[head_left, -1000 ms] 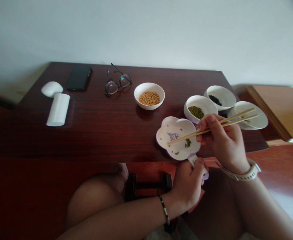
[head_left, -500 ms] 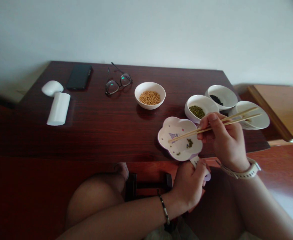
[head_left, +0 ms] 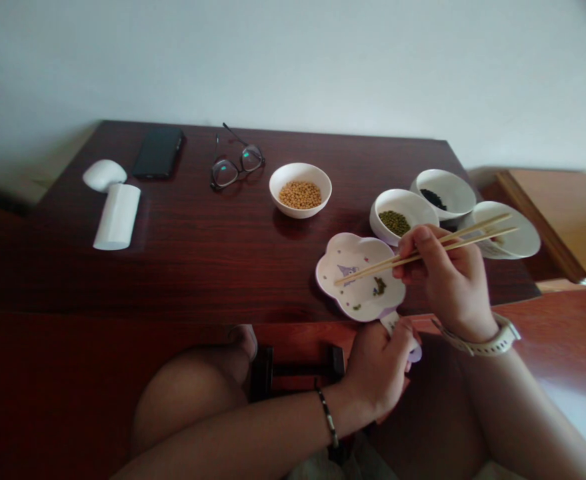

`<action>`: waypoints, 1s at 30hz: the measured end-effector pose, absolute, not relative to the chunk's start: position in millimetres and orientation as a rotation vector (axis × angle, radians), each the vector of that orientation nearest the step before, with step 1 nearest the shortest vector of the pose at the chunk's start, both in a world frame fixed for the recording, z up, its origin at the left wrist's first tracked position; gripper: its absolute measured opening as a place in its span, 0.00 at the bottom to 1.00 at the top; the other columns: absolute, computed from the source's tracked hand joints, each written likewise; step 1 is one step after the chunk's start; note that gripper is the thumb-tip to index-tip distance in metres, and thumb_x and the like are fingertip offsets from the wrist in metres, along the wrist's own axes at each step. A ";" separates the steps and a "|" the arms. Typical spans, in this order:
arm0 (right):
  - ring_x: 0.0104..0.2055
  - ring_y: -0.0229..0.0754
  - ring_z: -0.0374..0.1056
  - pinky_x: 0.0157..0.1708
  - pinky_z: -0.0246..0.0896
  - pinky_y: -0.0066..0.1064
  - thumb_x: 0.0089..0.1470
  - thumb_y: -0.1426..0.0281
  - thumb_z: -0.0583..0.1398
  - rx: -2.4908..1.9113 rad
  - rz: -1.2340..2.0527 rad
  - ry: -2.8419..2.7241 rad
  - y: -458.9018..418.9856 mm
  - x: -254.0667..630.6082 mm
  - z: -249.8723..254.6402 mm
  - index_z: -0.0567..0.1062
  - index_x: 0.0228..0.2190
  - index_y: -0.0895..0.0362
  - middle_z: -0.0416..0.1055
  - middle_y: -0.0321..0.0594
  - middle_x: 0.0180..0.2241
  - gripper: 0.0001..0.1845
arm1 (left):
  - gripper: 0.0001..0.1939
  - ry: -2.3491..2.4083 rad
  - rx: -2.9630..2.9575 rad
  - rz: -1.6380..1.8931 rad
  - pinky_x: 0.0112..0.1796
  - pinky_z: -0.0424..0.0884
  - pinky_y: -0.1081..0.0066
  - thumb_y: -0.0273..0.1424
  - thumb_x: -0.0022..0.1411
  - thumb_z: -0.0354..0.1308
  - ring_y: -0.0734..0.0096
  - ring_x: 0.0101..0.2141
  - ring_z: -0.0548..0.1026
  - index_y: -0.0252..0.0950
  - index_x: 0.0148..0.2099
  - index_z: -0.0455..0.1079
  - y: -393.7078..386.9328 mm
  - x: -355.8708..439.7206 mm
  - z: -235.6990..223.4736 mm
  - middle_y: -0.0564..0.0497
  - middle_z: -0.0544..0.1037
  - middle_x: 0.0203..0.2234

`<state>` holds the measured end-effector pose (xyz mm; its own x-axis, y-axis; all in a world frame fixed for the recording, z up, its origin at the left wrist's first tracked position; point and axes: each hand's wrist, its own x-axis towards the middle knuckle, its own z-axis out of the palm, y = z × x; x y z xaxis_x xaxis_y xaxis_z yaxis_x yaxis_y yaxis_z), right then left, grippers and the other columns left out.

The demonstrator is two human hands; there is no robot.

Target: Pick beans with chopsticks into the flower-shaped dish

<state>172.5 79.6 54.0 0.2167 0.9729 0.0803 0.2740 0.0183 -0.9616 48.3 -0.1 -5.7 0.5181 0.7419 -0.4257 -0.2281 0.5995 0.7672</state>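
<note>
My left hand (head_left: 380, 367) is wrapped round the handle of a white, flower-shaped dish (head_left: 340, 257) with a lilac rim. A small cluster of green beans (head_left: 379, 287) lies on its right side, with a few more near the front edge. In my right hand (head_left: 453, 283) is a pair of chopsticks (head_left: 375, 268), their tips together over the dish's left part. Whether the tips pinch anything is too small to tell. Just behind the dish stands a white bowl (head_left: 423, 205) of green beans. Beside it are a bowl (head_left: 455, 190) of black beans and another white bowl (head_left: 523, 237), partly hidden by my hand.
A white bowl (head_left: 300, 170) of yellow soybeans stands mid-table. Farther left lie eyeglasses (head_left: 237, 170), a black box-shaped device (head_left: 157, 153) and a white object with a rounded head and cylindrical body (head_left: 117, 219). The dark wooden table (head_left: 213, 253) meets the wall behind.
Almost nothing differs. The chopstick tips have shifted very slightly left over the dish, and my right hand has moved a touch with them.
</note>
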 end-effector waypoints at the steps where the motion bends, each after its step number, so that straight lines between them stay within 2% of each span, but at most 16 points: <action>1: 0.24 0.39 0.71 0.21 0.66 0.28 0.71 0.48 0.62 -1.470 0.858 -1.252 79.3 172.6 54.0 0.78 0.31 0.54 0.75 0.39 0.25 0.25 | 0.24 0.829 0.698 0.639 0.28 0.54 0.68 0.47 0.76 0.52 0.73 0.23 0.61 0.39 0.30 0.64 -0.1 48.3 -5.2 0.56 0.63 0.19; 15: 0.25 0.38 0.72 0.22 0.64 0.28 0.70 0.48 0.62 -1.460 0.884 -1.310 81.9 174.3 52.3 0.78 0.31 0.53 0.76 0.38 0.26 0.24 | 0.23 0.863 0.726 0.628 0.26 0.55 0.69 0.47 0.76 0.52 0.73 0.22 0.64 0.39 0.31 0.66 -2.5 48.1 -6.6 0.54 0.66 0.21; 30: 0.25 0.41 0.72 0.22 0.64 0.32 0.70 0.47 0.62 -1.452 0.890 -1.316 81.8 176.3 49.0 0.79 0.32 0.51 0.77 0.39 0.27 0.22 | 0.22 0.832 0.721 0.638 0.26 0.55 0.69 0.47 0.76 0.51 0.73 0.22 0.63 0.38 0.33 0.67 -2.4 46.9 -6.5 0.55 0.64 0.20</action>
